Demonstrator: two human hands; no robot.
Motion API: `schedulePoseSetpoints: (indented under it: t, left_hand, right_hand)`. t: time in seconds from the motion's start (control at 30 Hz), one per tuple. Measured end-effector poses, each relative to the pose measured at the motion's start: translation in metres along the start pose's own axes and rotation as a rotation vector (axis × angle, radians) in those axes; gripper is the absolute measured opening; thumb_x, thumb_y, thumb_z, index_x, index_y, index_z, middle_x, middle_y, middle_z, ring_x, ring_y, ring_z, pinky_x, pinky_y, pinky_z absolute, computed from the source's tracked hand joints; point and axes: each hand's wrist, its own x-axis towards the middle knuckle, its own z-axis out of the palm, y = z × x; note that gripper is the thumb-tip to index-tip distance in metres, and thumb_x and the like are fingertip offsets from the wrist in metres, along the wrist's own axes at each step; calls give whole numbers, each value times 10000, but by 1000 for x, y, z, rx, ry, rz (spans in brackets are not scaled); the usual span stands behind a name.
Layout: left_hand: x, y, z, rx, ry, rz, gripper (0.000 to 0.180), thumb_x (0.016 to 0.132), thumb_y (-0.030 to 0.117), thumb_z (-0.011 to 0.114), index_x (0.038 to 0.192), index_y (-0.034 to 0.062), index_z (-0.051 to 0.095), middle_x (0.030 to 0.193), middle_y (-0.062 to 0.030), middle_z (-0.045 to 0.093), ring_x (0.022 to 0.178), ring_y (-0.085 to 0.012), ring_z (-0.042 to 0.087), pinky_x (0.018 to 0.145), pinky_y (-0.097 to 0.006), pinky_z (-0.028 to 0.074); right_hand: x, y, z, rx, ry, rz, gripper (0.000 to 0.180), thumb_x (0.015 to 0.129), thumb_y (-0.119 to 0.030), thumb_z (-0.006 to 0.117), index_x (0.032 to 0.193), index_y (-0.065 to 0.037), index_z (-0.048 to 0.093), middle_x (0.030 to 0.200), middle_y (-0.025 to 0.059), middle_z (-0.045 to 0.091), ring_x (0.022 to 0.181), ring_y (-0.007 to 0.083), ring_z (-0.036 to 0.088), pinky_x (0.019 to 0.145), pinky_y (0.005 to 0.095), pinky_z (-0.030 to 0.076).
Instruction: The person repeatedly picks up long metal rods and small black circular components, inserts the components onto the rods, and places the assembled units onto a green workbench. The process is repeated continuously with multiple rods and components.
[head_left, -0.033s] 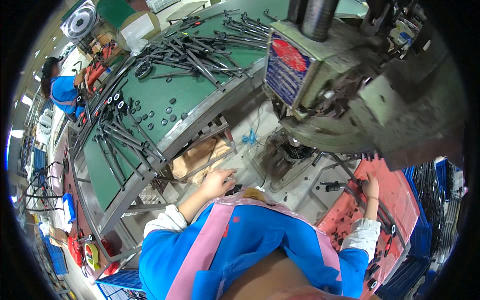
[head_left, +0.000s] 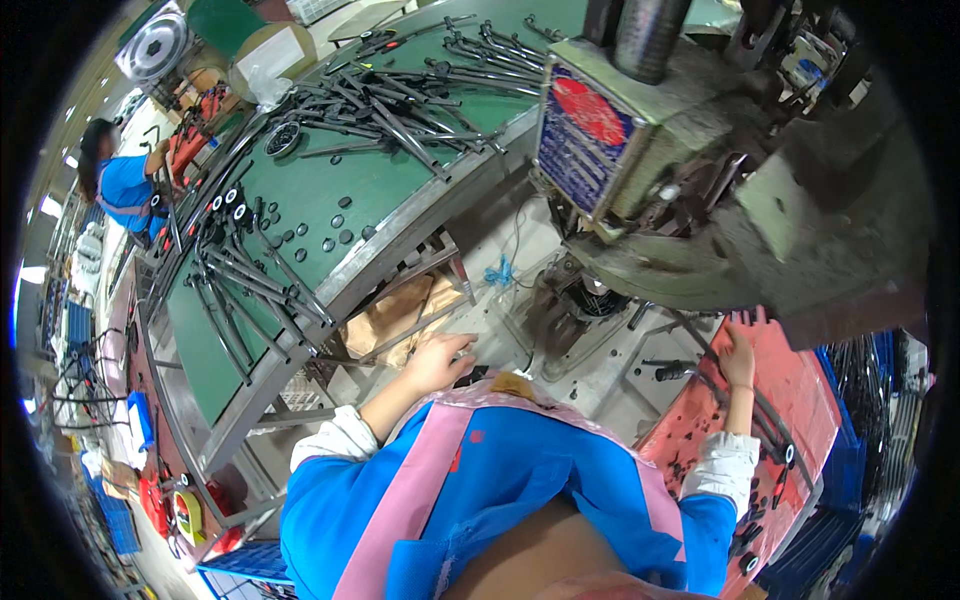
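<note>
My left hand (head_left: 440,362) hovers in front of my apron, fingers loosely stretched and apart, holding nothing that I can see. To the right, my right hand (head_left: 738,362) reaches over the red-covered table (head_left: 790,380), beside a dark bent tube (head_left: 703,352). Its fingers look extended; whether they touch the tube is unclear. A short black-ended rod (head_left: 668,371) lies left of that hand. The large green-grey press machine (head_left: 690,230) stands just beyond, with its dark lower fixture (head_left: 590,297) between my hands.
A green table (head_left: 300,190) at the far left bears piles of black tubes (head_left: 390,110), round black caps (head_left: 345,236) and a small bowl of parts (head_left: 283,140). Below it is brown paper (head_left: 400,315). Blue crates (head_left: 840,480) stand right. A person in blue (head_left: 125,185) works far left.
My right hand has shifted slightly farther forward, its fingers straighter. The bent tube end left of it sits a little differently. My left hand stays nearly still.
</note>
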Motion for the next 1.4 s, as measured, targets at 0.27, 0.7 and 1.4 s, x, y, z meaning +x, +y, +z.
schedulePoseSetpoints:
  t: [0.27, 0.7, 1.4]
  left_hand:
    - [57, -78, -56, 100, -17, 160, 249, 838, 199, 683, 1039, 53, 679, 939, -120, 698, 896, -295, 636, 885, -400, 425]
    - [164, -264, -187, 414, 114, -64, 246, 860, 228, 629, 1051, 76, 663, 1049, -123, 683, 1037, -292, 622, 1004, -539, 357]
    - [346, -373, -258, 239, 72, 171, 337, 713, 97, 689, 1012, 13, 557, 922, -150, 594, 871, -278, 611, 750, -373, 493]
  right_hand:
    - [86, -275, 46, 194, 88, -200, 295, 810, -156, 673, 1090, -76, 629, 1077, 173, 627, 999, 348, 604, 851, 447, 478]
    - [161, -356, 88, -136, 160, 55, 183, 856, -218, 624, 877, -44, 673, 834, 174, 669, 840, 371, 640, 739, 477, 513]
    - [101, -333, 75, 415, 582, 109, 165, 839, -112, 628, 965, -32, 697, 913, 128, 704, 838, 279, 680, 774, 382, 536]
